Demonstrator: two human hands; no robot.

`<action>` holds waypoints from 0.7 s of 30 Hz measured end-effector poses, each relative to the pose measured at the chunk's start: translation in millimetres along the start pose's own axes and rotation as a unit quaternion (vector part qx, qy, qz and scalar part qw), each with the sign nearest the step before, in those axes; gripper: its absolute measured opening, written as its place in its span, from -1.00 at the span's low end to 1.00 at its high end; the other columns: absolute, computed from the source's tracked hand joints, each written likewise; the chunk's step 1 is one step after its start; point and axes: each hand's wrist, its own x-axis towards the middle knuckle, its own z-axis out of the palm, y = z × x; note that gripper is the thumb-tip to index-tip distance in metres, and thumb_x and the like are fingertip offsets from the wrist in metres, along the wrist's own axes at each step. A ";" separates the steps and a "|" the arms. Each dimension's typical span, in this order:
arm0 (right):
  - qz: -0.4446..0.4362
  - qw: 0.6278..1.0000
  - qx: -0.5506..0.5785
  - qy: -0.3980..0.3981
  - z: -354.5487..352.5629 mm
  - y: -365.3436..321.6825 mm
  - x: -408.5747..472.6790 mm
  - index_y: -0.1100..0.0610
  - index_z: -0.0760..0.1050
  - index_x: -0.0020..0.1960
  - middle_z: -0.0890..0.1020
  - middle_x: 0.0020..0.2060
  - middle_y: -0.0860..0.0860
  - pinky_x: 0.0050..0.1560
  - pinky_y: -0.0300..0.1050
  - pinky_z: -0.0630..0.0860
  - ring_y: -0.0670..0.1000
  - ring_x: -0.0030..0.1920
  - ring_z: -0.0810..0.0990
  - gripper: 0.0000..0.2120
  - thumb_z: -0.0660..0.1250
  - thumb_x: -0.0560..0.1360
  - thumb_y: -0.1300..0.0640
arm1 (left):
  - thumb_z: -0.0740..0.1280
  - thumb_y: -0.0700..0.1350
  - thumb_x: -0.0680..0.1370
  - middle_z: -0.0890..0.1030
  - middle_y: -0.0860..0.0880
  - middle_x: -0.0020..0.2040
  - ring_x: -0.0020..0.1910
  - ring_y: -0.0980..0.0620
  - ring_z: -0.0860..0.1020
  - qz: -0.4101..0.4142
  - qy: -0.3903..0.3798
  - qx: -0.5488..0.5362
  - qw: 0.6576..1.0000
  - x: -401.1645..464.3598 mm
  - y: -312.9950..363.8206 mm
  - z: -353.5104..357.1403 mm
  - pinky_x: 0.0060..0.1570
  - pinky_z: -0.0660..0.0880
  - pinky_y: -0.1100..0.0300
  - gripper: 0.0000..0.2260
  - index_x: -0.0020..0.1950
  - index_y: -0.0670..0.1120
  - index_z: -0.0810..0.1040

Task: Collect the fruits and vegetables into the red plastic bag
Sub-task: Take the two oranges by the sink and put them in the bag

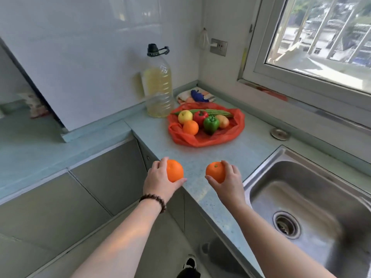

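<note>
A red plastic bag (212, 140) lies spread open on the blue-green counter near the corner. On it rest a yellow apple (185, 116), an orange (190, 127), a red pepper (200, 116), a green pepper (211, 124), a potato-like tuber (223, 121) and long green beans (212, 112). My left hand (158, 181) grips an orange (175, 170) above the counter's front edge. My right hand (228, 182) grips another orange (215, 171). Both hands hover side by side, well short of the bag.
A large oil bottle (158, 87) stands just behind the bag on the left. A folded cloth (195, 96) lies in the corner. A steel sink (313, 207) fills the right side, with a round metal cap (280, 134) behind it. A window is at upper right.
</note>
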 end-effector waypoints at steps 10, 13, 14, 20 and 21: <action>0.058 0.998 0.012 0.028 16.1 13.2 123.5 0.11 0.32 0.36 0.43 0.23 0.09 0.23 -0.02 0.38 0.12 0.23 0.41 -0.35 0.46 0.37 -0.07 | 0.50 0.21 0.29 0.41 -0.15 0.30 0.22 -0.15 0.45 0.021 -0.052 0.004 0.998 143.9 39.3 37.5 0.07 0.47 0.01 -0.14 0.42 -0.06 0.16; 0.072 0.996 0.000 0.047 9.5 20.6 147.1 0.09 0.32 0.36 0.44 0.22 0.08 0.22 -0.02 0.39 0.11 0.22 0.42 -0.35 0.46 0.37 -0.09 | 0.52 0.18 0.28 0.41 -0.13 0.31 0.21 -0.14 0.46 0.053 -0.070 -0.005 0.996 171.3 47.7 49.3 0.09 0.48 0.01 -0.17 0.39 -0.07 0.21; 0.075 0.996 -0.003 0.052 7.3 23.0 153.8 0.08 0.32 0.35 0.44 0.21 0.08 0.21 -0.02 0.39 0.10 0.21 0.42 -0.35 0.46 0.37 -0.09 | 0.53 0.17 0.28 0.38 -0.11 0.33 0.23 -0.13 0.45 0.069 -0.078 -0.008 0.995 180.0 50.0 54.0 0.11 0.48 0.01 -0.18 0.39 -0.06 0.22; 0.089 0.992 -0.020 0.082 -4.0 35.5 193.8 0.10 0.32 0.36 0.44 0.21 0.08 0.24 0.01 0.40 0.11 0.21 0.43 -0.33 0.45 0.36 -0.11 | 0.51 0.18 0.28 0.34 -0.05 0.30 0.27 -0.09 0.37 0.121 -0.101 0.013 0.988 225.4 61.7 85.3 0.25 0.38 0.04 -0.20 0.43 0.02 0.26; 0.088 0.992 -0.023 0.086 -4.8 36.4 201.0 0.10 0.32 0.36 0.44 0.21 0.09 0.25 0.01 0.39 0.11 0.22 0.43 -0.33 0.45 0.36 -0.12 | 0.49 0.20 0.30 0.35 -0.05 0.31 0.28 -0.10 0.34 0.134 -0.105 0.032 0.985 231.6 62.6 90.6 0.29 0.34 0.04 -0.19 0.45 0.01 0.25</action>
